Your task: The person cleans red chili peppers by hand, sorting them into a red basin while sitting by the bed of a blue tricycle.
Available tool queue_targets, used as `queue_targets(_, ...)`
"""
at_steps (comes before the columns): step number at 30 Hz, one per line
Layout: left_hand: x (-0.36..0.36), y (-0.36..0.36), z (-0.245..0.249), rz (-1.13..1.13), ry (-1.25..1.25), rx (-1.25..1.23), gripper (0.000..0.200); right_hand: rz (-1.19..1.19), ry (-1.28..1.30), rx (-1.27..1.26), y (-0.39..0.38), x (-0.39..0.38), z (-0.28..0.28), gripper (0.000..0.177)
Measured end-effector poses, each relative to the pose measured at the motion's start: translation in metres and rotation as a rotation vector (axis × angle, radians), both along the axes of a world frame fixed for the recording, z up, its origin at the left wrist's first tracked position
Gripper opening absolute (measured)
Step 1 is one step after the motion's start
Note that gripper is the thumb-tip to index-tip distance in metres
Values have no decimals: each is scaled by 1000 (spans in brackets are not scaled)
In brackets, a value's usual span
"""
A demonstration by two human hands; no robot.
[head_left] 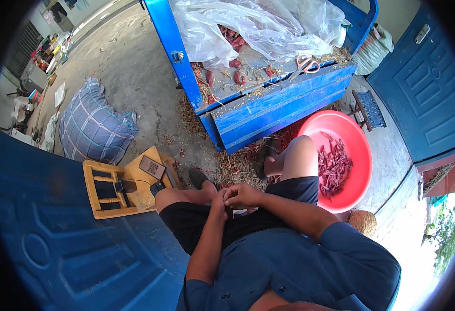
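Over the lap, both hands meet between the knees. My left hand (220,201) is closed, its fingers pressed together. Against it rests my right hand (242,196), its fingers bent in a pinch. Whatever lies between the fingers is too small and hidden to make out. Beside the knee on the right, a pink-red basin (359,173) holds a pile of dark red dried chillies (334,168). In front stands a blue cart bed (284,106) with plastic sheeting (263,36), stalks, red chillies and a pair of scissors (305,66) on it.
At the left, a wooden chair (100,213) bears a phone (152,167) and a small black device. Beyond it lies a checked cloth bundle (95,122). Stalks and debris (237,166) cover the floor under the cart. A small woven stool (371,109) stands near a blue door (424,83).
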State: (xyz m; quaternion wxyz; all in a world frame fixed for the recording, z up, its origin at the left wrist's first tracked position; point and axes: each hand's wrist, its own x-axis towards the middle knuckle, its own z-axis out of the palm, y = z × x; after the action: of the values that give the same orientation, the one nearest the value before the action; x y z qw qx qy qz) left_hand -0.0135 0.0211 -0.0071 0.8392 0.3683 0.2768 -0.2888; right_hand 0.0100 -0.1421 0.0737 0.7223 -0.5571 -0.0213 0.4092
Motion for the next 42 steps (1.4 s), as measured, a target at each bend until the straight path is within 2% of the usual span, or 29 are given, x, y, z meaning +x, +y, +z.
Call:
queue_targets(1, -2, -5, -1, -1, 6, 50, 23, -1, -1, 5, 0, 0, 0, 7)
queue_targets(3, -2, -3, -8, -4, 9, 103, 23, 140, -422, -296, -3, 1, -1, 12)
queue_targets(4, -1, 2, -11, -88, 26, 116, 23, 136, -421, -294, -2, -1, -2, 12)
queue_targets(6, 0, 3, -22, -171, 41, 130, 23, 159, -767, -489, -2, -7, -2, 19)
queue_targets(9, -4, -4, -28, -45, 66, 185, 22, 292, -896, -509, -6, -9, -4, 24)
queue_targets(16, -3, -8, 6, -81, 73, 237, 22, 213, -875, -427, -11, -13, -12, 21)
queue_targets(19, -1, -7, 1, -50, 74, 166, 23, 85, -888, -478, -6, -23, -6, 20)
queue_targets(21, 1, -13, 11, -31, 53, 110, 23, -22, -848, -667, -4, -27, -6, 23)
queue_targets(22, 0, -16, 17, -12, 73, 99, 23, -23, -851, -667, -3, -28, -6, 23)
queue_targets(23, 0, -18, 23, 7, 93, 89, 23, -56, -779, -745, 0, -27, -7, 24)
queue_targets(25, -3, -9, -8, -28, 91, 100, 23, -94, -708, -823, 6, -27, -13, 25)
queue_targets(27, 0, -12, 0, -57, 85, 108, 22, -345, -500, -737, 10, -24, -20, 27)
queue_targets(30, -3, -18, 5, 6, 84, 77, 22, -352, -377, -691, 10, -25, -22, 24)
queue_targets(33, -6, -7, -19, -18, 9, 48, 22, -343, -446, -644, 7, -27, -40, 23)
queue_targets(35, -4, 7, -26, -202, 20, 89, 24, -276, -405, -602, 1, -25, -43, 25)
queue_targets(37, -8, 0, -18, -165, 24, 143, 24, -210, -352, -562, -2, -26, -43, 27)
queue_targets(40, -7, -13, 12, -98, 43, 187, 25, -130, -486, -636, 0, -25, -37, 27)
queue_targets(42, -6, -16, 9, -70, 58, 171, 25, -156, -663, -830, 6, -25, -29, 25)
